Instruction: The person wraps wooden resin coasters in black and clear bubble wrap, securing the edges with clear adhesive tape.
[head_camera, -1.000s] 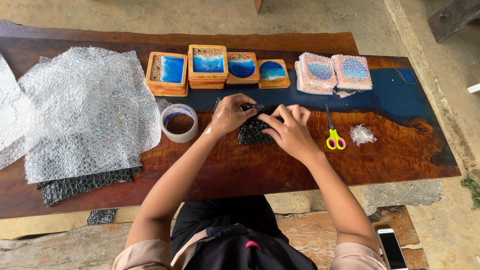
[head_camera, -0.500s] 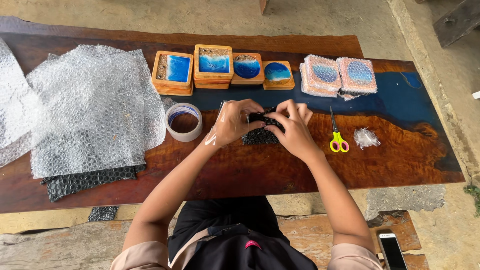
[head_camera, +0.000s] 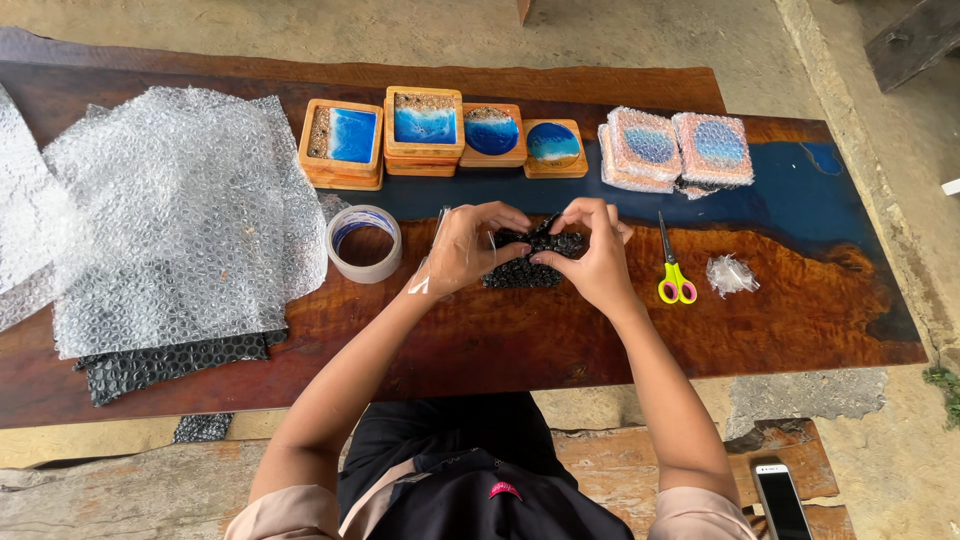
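Your left hand (head_camera: 465, 245) and right hand (head_camera: 590, 250) both pinch a black bubble-wrapped bundle (head_camera: 525, 262), fingertips closed on its top edge; a strip of clear tape hangs off the left. The bundle sits just right of the tape roll (head_camera: 364, 243). Scissors (head_camera: 673, 268) lie further right of the roll, wooden coasters (head_camera: 425, 125) behind it, clear bubble wrap (head_camera: 170, 215) to its left.
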